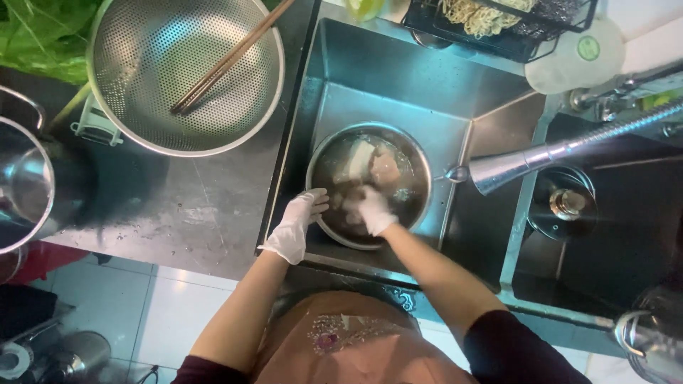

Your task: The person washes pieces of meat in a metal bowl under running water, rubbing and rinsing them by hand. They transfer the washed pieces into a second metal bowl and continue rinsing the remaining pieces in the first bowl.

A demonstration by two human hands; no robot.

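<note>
A round steel bowl (420,163) sits in the sink, filled with cloudy water and pale chunks of meat (373,165). My left hand (297,224), in a white glove, rests on the bowl's near left rim. My right hand (370,208), also gloved in white, is down inside the bowl among the meat pieces; blur hides whether its fingers close on a piece.
The steel sink (398,78) has a funnel-shaped faucet head (512,165) at its right. A steel colander (185,75) with chopsticks (231,57) lies on the dark counter at left, near green leaves (43,35). A steel pot (25,185) stands far left. A rack with noodles (491,18) sits behind.
</note>
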